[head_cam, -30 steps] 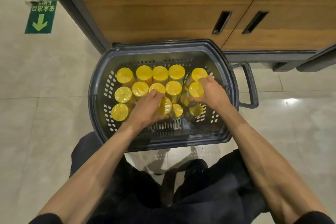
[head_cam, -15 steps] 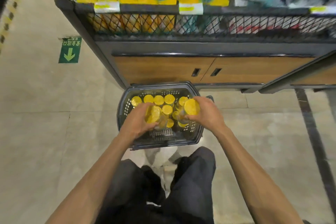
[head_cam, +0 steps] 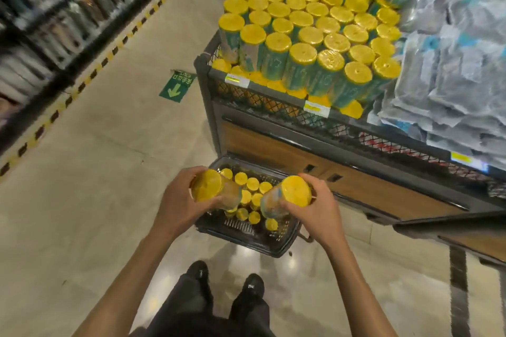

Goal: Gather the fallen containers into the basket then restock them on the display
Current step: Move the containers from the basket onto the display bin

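Note:
My left hand grips a yellow-lidded container, lifted above the dark plastic basket on the floor. My right hand grips a second yellow-lidded container beside it. Several more yellow-lidded containers stand upright in the basket below my hands. The display rises ahead and to the right, a wire-fronted bin packed with many upright containers of the same kind.
Grey and blue wrapped packs fill the display's right half. Wooden cabinet doors sit under the bin. A green arrow sign lies on the floor; yellow-black tape and dark shelves line the left aisle. My shoes stand behind the basket.
I have stood up from a crouch. Both hands lifted a container each out of the basket, and the top of the display has come into view.

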A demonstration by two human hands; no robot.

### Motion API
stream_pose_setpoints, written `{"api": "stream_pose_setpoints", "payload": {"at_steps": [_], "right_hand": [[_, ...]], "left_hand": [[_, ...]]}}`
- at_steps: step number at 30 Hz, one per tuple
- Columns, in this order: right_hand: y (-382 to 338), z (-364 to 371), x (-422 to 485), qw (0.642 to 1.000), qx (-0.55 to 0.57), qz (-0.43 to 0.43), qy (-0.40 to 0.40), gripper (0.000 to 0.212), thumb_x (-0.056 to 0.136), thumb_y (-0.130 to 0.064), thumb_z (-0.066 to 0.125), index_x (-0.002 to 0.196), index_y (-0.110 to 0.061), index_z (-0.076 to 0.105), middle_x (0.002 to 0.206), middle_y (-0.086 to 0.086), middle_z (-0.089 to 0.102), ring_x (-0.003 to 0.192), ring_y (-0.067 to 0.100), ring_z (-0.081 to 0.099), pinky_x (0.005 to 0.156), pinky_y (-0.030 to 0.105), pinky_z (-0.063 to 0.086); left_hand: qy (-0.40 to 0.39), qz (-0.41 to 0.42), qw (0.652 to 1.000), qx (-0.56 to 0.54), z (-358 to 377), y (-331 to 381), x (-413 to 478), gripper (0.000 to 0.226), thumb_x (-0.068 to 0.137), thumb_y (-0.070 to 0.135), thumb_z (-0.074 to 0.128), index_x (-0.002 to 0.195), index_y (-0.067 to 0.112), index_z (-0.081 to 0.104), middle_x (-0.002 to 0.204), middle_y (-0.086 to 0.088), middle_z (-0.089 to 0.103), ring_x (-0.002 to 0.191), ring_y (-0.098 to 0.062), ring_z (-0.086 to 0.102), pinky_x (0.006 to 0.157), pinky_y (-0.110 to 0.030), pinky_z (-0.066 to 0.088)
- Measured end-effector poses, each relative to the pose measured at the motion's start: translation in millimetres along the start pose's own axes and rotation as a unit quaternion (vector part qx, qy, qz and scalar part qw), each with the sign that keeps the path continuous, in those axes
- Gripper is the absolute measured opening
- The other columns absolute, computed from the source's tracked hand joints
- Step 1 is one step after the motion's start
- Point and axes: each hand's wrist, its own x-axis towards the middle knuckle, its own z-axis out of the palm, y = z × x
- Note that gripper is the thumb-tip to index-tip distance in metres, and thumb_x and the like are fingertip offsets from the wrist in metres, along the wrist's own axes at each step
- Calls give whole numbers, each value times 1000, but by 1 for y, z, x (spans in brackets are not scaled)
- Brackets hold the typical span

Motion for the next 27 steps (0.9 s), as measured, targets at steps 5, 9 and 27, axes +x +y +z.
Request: {"api": "stream_pose_setpoints", "payload": {"at_steps": [5,9,27], "right_hand": [[-38,2,16,995,98,-19,-7,65,67,-33,89,124,-30,57,118,-14,61,104,4,60,78,22,53],[-79,21,26,993,106,-49,-9,63,66,-38,88,122,-32,59,117,-15,63,104,3,61,82,27,55],[-285,201,65,989,113,-60,69,66,65,-40,87,124,-30,60,116,-12,62,104,5,59,84,28,52]], "left_hand": [[61,10,998,-3,-48,-3,-7,72,61,61,80,123,28,60,118,13,59,101,-5,56,85,-23,49],[94,13,995,-40,-86,-17,1,69,65,48,87,124,27,60,120,12,59,105,-7,57,85,-26,52],[111,45,993,-22,-322,-122,112,76,58,62,75,125,30,61,121,14,59,103,-13,59,83,-37,56]]}}
